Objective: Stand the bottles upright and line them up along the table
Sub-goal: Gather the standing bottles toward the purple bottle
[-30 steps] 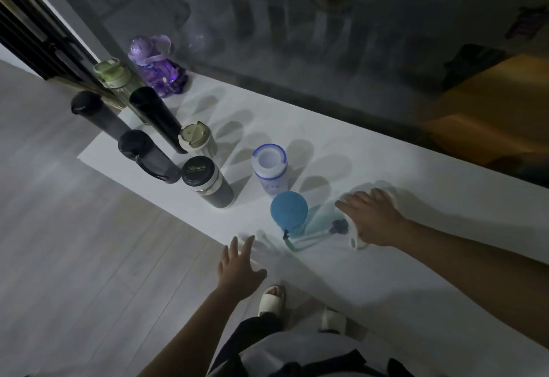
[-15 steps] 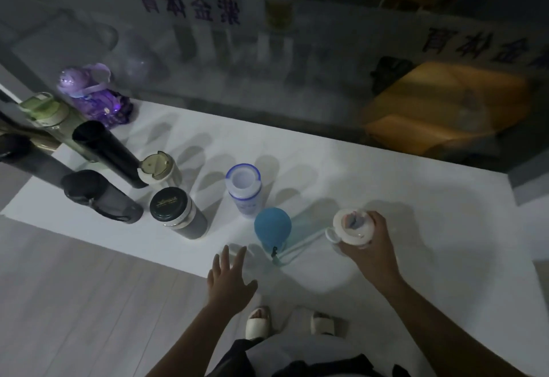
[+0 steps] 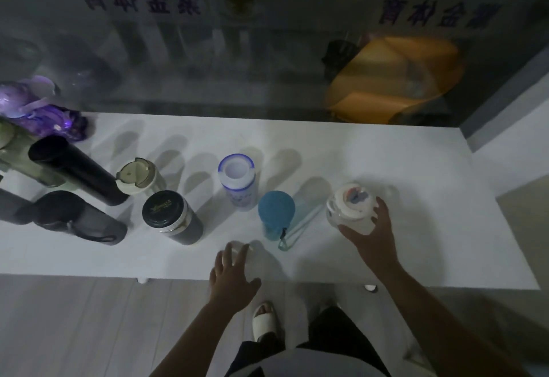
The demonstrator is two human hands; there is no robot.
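Right hand (image 3: 375, 232) clasps the upright clear bottle (image 3: 350, 208), left hand (image 3: 230, 277) spread and empty; a hasty release could tip it against the blue-capped bottle (image 3: 276, 213).

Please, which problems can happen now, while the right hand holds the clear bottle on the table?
The right hand holds the clear bottle only from one side, so it may tip on release. The blue-lidded bottle stands close, and its cord trails toward that arm, so a snag seems possible.

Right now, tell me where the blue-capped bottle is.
Head view: the blue-capped bottle stands mid-table, between the white bottle with the blue rim and the clear bottle.
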